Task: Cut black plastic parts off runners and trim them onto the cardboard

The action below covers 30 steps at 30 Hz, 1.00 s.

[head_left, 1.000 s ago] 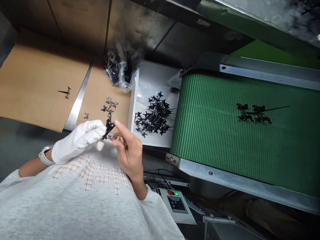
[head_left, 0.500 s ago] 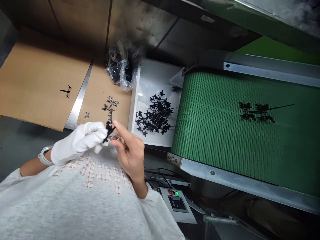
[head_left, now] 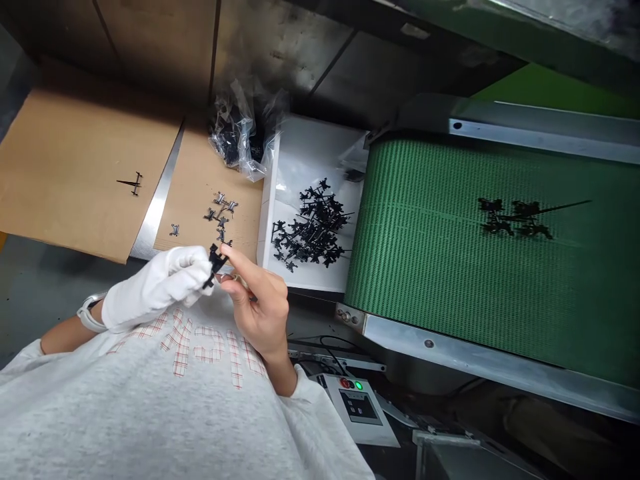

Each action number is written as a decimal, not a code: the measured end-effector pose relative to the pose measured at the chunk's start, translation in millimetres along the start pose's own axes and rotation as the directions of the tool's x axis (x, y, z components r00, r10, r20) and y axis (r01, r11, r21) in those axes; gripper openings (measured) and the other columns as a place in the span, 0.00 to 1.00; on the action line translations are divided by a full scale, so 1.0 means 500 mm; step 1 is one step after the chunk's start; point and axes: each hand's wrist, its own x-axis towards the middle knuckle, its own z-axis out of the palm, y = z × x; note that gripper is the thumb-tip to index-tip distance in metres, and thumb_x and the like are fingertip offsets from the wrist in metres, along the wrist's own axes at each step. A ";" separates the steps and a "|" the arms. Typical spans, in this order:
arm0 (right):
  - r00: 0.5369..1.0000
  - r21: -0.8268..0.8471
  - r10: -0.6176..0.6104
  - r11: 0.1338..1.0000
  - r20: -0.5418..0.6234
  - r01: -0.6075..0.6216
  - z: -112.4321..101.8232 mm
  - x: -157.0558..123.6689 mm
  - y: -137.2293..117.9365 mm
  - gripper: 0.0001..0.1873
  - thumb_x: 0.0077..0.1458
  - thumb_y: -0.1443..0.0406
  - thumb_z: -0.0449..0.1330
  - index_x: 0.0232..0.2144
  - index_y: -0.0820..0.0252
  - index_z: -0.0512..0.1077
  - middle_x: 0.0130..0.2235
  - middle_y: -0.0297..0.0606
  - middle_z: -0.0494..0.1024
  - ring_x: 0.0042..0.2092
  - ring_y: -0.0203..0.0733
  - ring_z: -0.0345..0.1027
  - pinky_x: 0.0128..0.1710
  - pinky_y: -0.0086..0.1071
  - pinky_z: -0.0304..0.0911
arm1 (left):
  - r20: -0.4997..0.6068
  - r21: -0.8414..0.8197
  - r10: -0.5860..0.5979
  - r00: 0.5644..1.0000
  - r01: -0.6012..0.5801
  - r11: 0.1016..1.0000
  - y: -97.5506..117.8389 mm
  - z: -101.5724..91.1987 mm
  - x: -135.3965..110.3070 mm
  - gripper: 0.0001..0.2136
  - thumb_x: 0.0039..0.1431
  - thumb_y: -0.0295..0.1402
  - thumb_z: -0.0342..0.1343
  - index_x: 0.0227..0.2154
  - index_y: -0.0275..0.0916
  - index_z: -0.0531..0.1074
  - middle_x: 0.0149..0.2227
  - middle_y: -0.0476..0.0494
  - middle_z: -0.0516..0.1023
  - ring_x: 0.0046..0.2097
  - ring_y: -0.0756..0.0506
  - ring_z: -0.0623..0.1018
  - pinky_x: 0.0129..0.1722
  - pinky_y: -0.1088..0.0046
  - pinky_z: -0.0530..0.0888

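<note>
We take this for a factory floor or production workshop. What tells us most is the broad green conveyor belt (head_left: 425, 267), set between metal side rails (head_left: 500, 367), with dark moulded-looking parts (head_left: 520, 219) lying on it. Below it we see a control box (head_left: 357, 427) with a small screen (head_left: 360, 407), a red button (head_left: 345, 383) and a lit green one (head_left: 359, 385). Beside the belt, a white tray (head_left: 315, 137) holds a heap of similar black pieces (head_left: 320, 223), next to a clear plastic bag (head_left: 245, 140) and flat cardboard sheets (head_left: 75, 153). We also note a white glove on the person's left hand (head_left: 160, 287), which grips a small black part (head_left: 215, 267).
</note>
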 end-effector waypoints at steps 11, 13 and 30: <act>1.000 -0.021 -0.005 1.000 -0.028 0.004 0.001 -0.008 0.004 0.21 0.70 0.59 0.55 0.63 0.44 0.71 0.30 0.32 0.81 0.24 0.37 0.66 0.24 0.33 0.63 | 0.032 0.046 -0.041 0.999 0.040 0.998 0.025 0.009 0.001 0.25 0.60 0.56 0.57 0.22 0.39 0.66 0.19 0.52 0.63 0.21 0.53 0.58 0.21 0.74 0.58; 1.000 0.030 0.023 0.999 0.018 -0.024 0.000 -0.011 0.002 0.24 0.70 0.57 0.54 0.66 0.46 0.67 0.34 0.34 0.84 0.25 0.38 0.70 0.26 0.33 0.67 | 0.028 0.011 -0.044 0.999 0.044 0.999 0.023 0.008 0.001 0.24 0.60 0.56 0.58 0.23 0.39 0.66 0.19 0.52 0.64 0.21 0.53 0.58 0.21 0.74 0.58; 1.000 0.011 -0.025 1.000 0.009 0.024 -0.002 0.002 -0.010 0.23 0.70 0.59 0.56 0.65 0.46 0.68 0.31 0.32 0.82 0.28 0.36 0.72 0.27 0.31 0.68 | 0.070 0.028 -0.027 0.997 0.025 0.999 0.030 0.010 -0.003 0.23 0.64 0.53 0.55 0.23 0.39 0.62 0.21 0.53 0.60 0.23 0.53 0.56 0.22 0.75 0.58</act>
